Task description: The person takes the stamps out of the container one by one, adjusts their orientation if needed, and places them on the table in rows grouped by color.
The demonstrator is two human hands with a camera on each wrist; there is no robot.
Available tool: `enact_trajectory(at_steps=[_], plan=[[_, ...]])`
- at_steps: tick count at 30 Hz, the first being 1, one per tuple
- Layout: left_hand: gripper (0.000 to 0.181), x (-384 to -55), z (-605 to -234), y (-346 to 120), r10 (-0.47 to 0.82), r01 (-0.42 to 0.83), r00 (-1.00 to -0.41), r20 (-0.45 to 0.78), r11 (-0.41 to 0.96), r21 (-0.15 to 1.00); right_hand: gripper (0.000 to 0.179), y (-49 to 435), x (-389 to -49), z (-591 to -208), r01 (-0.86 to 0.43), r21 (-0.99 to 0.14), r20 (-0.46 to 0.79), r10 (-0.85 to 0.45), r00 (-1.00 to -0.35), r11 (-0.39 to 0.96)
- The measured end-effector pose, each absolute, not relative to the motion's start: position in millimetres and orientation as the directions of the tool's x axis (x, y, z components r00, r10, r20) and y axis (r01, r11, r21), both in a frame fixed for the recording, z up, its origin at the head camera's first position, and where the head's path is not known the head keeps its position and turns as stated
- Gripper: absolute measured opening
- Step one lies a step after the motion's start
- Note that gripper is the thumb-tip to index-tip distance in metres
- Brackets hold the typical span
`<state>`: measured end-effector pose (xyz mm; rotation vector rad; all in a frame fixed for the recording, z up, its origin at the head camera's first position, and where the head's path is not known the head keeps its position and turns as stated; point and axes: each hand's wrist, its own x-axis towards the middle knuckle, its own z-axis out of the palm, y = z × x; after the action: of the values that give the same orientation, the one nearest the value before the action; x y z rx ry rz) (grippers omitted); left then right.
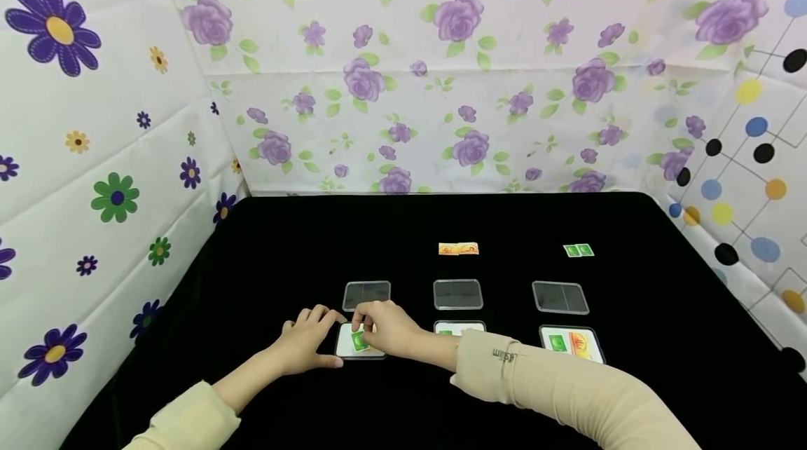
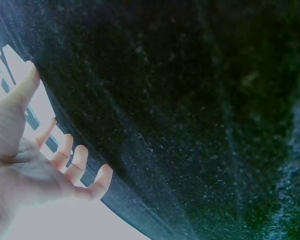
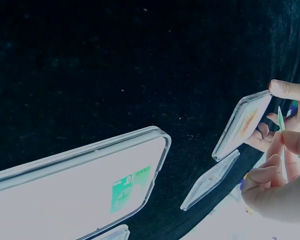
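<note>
At the left clear plastic case [image 1: 348,352], with a white insert, my right hand [image 1: 387,327] pinches a small green stamp [image 1: 359,342] between thumb and fingertips. From the right wrist view the stamp [image 3: 281,120] stands nearly edge-on at the fingertips of my right hand [image 3: 285,185]. My left hand [image 1: 305,339] lies beside the case's left side, fingers spread, thumb near its lower corner and forefinger near its upper one. In the right wrist view an orange print [image 3: 248,122] shows inside this case. My left hand [image 2: 35,165] has its palm visible in the left wrist view.
Behind stand three clear lids: left [image 1: 367,294], middle [image 1: 457,294] and right [image 1: 560,297]. A middle case [image 1: 460,327] is partly covered by my right arm; the right case [image 1: 571,343] holds green and orange stamps. Farther back lie orange stamps [image 1: 458,249] and green stamps [image 1: 578,250].
</note>
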<state>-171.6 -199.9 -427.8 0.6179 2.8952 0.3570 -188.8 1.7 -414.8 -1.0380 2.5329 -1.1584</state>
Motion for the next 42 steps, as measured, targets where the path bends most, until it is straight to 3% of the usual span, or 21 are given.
enact_trajectory(at_steps=[18,42], plan=[[0.065,-170.4,-423.5,-201.0,0.41,0.361,-0.905,-0.112,0.881,0.307,0.009,17.6,-186.7,-408.1,-0.481,-0.774,0.117,-0.654,-0.748,0.411],[0.065,-169.2,-425.1,-193.2,0.379,0.338,-0.918,-0.118,0.902,0.267,0.006,65.0,-187.7,-410.1,-0.435,-0.802,0.13,-0.592,-0.795,0.408]])
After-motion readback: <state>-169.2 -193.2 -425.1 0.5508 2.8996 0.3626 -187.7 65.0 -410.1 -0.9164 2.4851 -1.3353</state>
